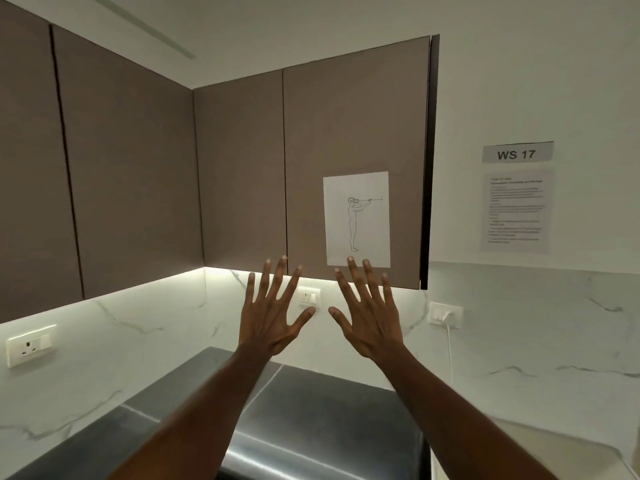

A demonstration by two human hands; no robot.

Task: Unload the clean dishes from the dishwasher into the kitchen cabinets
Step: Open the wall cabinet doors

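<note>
Both my arms reach forward and up, backs of the hands toward me. My left hand (pixel 273 315) and my right hand (pixel 369 315) are held side by side with fingers spread straight, holding nothing. Their fingertips overlap the lower edge of the brown wall cabinets (pixel 353 133), whose doors are all closed. A sheet of paper with a line drawing of a standing figure (pixel 356 220) is stuck on the right-hand door, just above my right hand. No dishes and no dishwasher are in view.
A dark steel countertop (pixel 311 410) lies below my arms. Marble-look backsplash carries wall sockets (pixel 29 344) (pixel 310 296) and a plugged-in white cable (pixel 446 317). A "WS 17" label (pixel 517 154) and a printed notice (pixel 516 211) hang on the right wall.
</note>
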